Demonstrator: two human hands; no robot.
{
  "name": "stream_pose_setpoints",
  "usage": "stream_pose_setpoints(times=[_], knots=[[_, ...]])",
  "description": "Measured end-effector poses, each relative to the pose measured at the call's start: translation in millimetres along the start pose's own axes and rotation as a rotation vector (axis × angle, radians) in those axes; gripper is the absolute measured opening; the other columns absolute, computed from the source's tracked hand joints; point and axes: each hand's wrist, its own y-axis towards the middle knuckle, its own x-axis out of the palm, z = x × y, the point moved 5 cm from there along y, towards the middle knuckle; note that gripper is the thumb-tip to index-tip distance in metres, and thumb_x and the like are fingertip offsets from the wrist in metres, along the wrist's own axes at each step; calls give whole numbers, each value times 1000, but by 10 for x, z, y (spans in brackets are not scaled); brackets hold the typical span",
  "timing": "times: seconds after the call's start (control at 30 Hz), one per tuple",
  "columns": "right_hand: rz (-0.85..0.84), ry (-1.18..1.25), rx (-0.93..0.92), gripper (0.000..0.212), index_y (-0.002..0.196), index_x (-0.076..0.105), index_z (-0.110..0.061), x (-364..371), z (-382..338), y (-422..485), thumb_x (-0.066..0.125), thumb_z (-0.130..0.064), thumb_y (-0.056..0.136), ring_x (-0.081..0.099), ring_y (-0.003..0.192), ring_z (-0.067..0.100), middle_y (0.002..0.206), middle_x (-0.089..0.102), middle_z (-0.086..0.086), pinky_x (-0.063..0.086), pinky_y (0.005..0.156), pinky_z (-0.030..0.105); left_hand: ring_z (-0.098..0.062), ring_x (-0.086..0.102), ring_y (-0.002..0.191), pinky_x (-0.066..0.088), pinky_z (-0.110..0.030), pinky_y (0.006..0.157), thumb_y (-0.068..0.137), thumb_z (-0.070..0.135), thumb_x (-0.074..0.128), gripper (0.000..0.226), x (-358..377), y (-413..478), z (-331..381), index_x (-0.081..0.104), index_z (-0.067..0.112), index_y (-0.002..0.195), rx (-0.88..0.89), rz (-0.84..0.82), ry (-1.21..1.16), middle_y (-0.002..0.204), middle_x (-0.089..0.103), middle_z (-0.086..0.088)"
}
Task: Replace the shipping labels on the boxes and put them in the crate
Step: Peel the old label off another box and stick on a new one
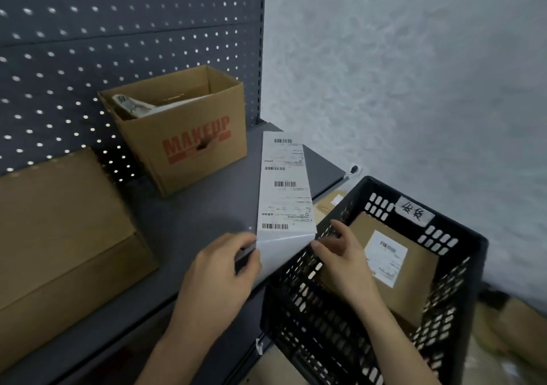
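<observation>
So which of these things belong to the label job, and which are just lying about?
Job: white strip of printed shipping labels, pinched by the left hand, right hand at its corner; black perforated plastic crate; flat brown cardboard box with a white label inside it.
Lying about: open brown cardboard box printed MAKEUP; large plain brown cardboard box, untouched.
</observation>
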Motion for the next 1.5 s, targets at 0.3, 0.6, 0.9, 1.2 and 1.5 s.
stream_pose_setpoints(times=[0.3, 0.6, 0.9, 1.2, 1.5], knots=[[-124, 318, 8, 57, 132, 49, -22, 10, 9, 41, 77, -20, 83, 69, 84, 2, 86, 76, -3, 46, 71, 7, -7, 61, 77, 49, -24, 64, 87, 18, 70, 14, 214, 69, 12, 67, 31, 89, -118, 95, 23, 85, 66, 17], [-179, 546, -94, 46, 121, 53, -17, -36, -140, -74, 71, 1, 83, 68, 77, 16, 78, 72, 11, 53, 77, 18, -6, 62, 79, 47, -15, 64, 87, 20, 68, 14, 185, 101, -11, 67, 34, 87, -245, 128, -37, 85, 67, 19], [-298, 794, -178, 59, 116, 61, -20, -40, -232, -173, 89, -33, 65, 59, 85, 33, 83, 65, 21, 49, 86, 46, -3, 52, 53, 39, -17, 54, 95, 38, 58, 34, 292, 32, -11, 74, 9, 86, -522, -136, -432, 62, 61, 8], [-105, 413, -281, 32, 106, 68, -31, -173, -322, -229, 71, -5, 86, 59, 94, 19, 96, 60, 3, 49, 84, 26, -10, 71, 85, 54, -29, 77, 98, 12, 58, 22, 269, 60, 37, 77, 21, 90, -443, -88, -628, 93, 77, 6], [-9, -89, -647, 11, 98, 76, -26, 19, -762, -369, 72, -25, 87, 59, 106, 12, 103, 60, -12, 48, 91, 30, -12, 72, 87, 57, -34, 80, 93, 6, 63, 15, 221, 48, 206, 74, 16, 93, -242, -59, -560, 88, 77, 3]])
